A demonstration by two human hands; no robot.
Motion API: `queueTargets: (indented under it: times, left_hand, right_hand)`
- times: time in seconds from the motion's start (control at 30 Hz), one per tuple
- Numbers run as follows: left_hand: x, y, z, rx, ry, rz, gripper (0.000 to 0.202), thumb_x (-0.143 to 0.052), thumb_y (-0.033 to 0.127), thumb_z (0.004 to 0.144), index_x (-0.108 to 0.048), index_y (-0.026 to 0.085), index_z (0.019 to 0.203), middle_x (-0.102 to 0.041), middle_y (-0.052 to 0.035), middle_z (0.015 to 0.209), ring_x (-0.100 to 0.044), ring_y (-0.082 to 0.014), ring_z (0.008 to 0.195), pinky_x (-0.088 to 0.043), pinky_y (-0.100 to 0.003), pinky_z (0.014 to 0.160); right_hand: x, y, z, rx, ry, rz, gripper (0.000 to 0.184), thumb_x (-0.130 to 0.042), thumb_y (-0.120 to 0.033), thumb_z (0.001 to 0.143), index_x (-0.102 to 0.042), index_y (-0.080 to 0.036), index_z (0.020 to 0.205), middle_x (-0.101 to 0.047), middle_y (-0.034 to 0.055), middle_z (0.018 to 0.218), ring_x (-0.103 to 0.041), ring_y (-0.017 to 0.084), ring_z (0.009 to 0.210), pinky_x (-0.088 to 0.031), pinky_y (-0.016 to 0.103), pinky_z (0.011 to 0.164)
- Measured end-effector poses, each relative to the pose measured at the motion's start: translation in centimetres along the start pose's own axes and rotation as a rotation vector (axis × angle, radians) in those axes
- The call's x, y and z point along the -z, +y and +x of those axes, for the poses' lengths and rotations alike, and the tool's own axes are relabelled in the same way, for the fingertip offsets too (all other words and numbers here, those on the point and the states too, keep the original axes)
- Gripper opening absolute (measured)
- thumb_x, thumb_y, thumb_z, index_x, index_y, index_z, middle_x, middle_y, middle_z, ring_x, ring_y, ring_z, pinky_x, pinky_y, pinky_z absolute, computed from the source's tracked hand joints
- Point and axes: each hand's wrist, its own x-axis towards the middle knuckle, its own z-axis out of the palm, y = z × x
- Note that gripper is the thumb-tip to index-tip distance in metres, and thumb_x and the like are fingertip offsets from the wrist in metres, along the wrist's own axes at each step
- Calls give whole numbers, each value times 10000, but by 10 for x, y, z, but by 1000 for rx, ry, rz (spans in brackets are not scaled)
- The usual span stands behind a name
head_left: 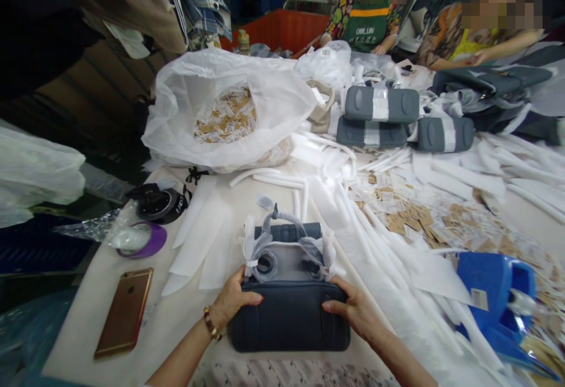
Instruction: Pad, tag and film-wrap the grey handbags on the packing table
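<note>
A dark blue-grey handbag (289,319) lies on the table in front of me, its broad smooth side facing me. My left hand (232,302) grips its left upper corner, thumb on the near side. At the right upper corner my right hand (353,307) holds it the same way, with the other fingers mostly hidden behind. Beyond the bag's edge, its handle (282,216) stands up in clear plastic wrapping. White foam wrap (329,252) covers the fittings at both sides.
Left lie a phone (125,313), a purple tape roll (150,240) and a black cap (165,204). A large plastic bag (176,110) holds tags. Wrapped handbags (382,104), foam strips (371,246), loose tags (415,219) and a blue tape dispenser (485,287) lie right. Two people work at the far side.
</note>
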Motion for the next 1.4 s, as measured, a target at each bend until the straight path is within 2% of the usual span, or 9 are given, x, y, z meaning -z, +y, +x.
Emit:
queueTargets:
  times: [0.17,0.4,0.57,0.73,0.87,0.97,1.03,1.17,1.4]
  left_hand:
    - [-2,-1,-4,-17,136,205,588,-738,379,517,-586,162,1042,-673,-98,1037,-575,-317,1035,-389,-440,964]
    - [-6,-5,-1,-5,198,284,528,-703,410,527,-600,180,991,-700,-76,989,-613,-302,978,-448,-388,897]
    - [-7,-6,-3,-7,237,308,488,-704,413,529,-580,188,944,-704,-62,952,-631,-283,934,-473,-354,845]
    - [-11,-10,-6,36,323,340,473,-689,414,566,-518,197,949,-686,-65,931,-625,-275,924,-458,-359,831]
    - [-16,-11,-6,82,361,372,398,-657,404,612,-513,212,930,-683,-55,892,-627,-269,894,-447,-355,808]
    - [-18,-12,-5,108,377,387,359,-642,404,636,-518,208,909,-682,-54,864,-632,-259,843,-446,-336,766]
    - [-19,-12,-4,117,383,389,346,-649,393,636,-523,210,902,-684,-45,856,-634,-247,831,-447,-318,751]
    - [-17,-9,3,118,381,396,337,-657,372,644,-533,208,911,-687,-34,861,-640,-232,853,-456,-302,762]
    - [-31,-23,-20,28,575,546,473,-561,415,744,-474,128,1111,-608,-177,1119,-556,-334,1084,-424,-475,915]
  right_hand:
    - [-1,0,-7,23,58,-97,336,-669,-399,624,-562,-217,885,-617,-18,747,-586,209,724,-450,300,650]
    - [-8,-29,-1,56,398,-351,644,-661,-529,626,-486,-168,1130,-622,38,834,-581,260,816,-417,381,780]
    - [-13,-47,20,106,238,-107,363,-657,-486,627,-602,-178,812,-630,35,765,-581,244,793,-442,349,727]
    - [-9,-50,36,49,90,-21,437,-502,-552,750,-585,-132,837,-623,56,670,-594,199,588,-469,314,540]
    - [-9,-44,34,76,92,-77,460,-594,-568,718,-611,-150,908,-667,89,874,-620,260,816,-509,373,687]
    - [-16,-25,10,291,389,-349,587,-659,-503,716,-532,-158,1174,-592,146,1159,-530,332,1075,-449,483,880]
    - [-25,-11,-7,630,613,-688,587,-638,-375,780,-449,-156,1290,-540,166,1238,-472,343,1164,-383,520,961]
    - [-54,4,-11,1046,279,-1166,469,-456,-139,874,-425,-181,1341,-565,80,1275,-482,244,1203,-381,406,997]
    - [-75,16,22,968,315,-1296,432,-446,-320,930,-452,-179,1338,-529,74,1333,-506,237,1194,-381,376,998]
